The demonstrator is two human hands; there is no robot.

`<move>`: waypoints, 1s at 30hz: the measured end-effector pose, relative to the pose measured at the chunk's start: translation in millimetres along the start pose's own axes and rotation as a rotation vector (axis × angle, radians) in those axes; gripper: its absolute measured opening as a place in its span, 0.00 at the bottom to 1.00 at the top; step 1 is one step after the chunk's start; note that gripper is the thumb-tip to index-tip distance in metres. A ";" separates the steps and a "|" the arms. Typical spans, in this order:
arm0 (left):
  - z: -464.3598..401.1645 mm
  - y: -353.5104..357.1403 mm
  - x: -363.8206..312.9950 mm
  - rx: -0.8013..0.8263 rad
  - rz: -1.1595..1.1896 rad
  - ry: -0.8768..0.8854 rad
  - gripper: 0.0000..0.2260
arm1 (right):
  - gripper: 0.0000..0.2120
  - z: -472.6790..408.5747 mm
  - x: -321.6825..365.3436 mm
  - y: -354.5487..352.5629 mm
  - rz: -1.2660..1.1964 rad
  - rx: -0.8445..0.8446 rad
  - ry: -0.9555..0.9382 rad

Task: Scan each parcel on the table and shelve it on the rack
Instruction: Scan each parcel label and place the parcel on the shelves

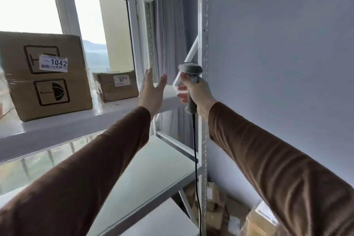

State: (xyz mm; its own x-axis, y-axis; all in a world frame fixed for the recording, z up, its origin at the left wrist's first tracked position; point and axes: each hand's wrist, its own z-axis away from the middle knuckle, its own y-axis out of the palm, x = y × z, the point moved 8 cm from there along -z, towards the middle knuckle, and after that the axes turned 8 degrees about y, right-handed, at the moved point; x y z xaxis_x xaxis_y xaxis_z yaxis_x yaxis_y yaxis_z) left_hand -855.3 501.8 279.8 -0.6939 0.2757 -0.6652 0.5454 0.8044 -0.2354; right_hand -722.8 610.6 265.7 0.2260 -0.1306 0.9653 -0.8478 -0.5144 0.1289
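A large brown cardboard parcel [46, 76] labelled 1042 stands on the white rack shelf [63, 126] at the left. A smaller brown parcel [117, 85] with a white label sits further right on the same shelf. My left hand [152, 92] hovers open just right of the small parcel, fingers spread, touching nothing. My right hand [195, 92] is closed around the handle of a grey barcode scanner [189, 74], held upright by the rack's right post, its black cable hanging down.
The white metal rack post [204, 44] stands against a pale blue wall. A lower shelf [157, 168] lies below. Several cardboard parcels [220, 210] are piled on the floor at bottom right. A window and a grey curtain [168, 34] are behind the rack.
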 end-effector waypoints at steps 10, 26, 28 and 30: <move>122.4 189.0 -0.3 0.381 0.318 -0.218 0.31 | 0.17 114.0 -87.0 -215.8 0.139 -0.358 0.293; 323.6 397.4 103.5 0.818 0.205 -0.619 0.26 | 0.12 241.7 -304.2 -406.2 0.053 -0.682 0.665; 335.1 403.7 120.5 0.844 0.198 -0.624 0.26 | 0.12 240.4 -332.5 -410.0 -0.007 -0.717 0.684; 346.0 410.1 140.1 0.849 0.183 -0.644 0.25 | 0.16 239.3 -360.6 -410.8 -0.051 -0.740 0.712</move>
State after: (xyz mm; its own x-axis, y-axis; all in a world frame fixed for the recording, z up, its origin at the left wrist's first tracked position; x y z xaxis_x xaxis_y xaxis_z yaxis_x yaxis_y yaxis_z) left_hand -566.1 688.3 -155.1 -0.3262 -0.1731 -0.9293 0.9353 0.0833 -0.3438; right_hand -341.2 666.1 -189.6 0.1375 0.5333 0.8347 -0.9829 0.1774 0.0486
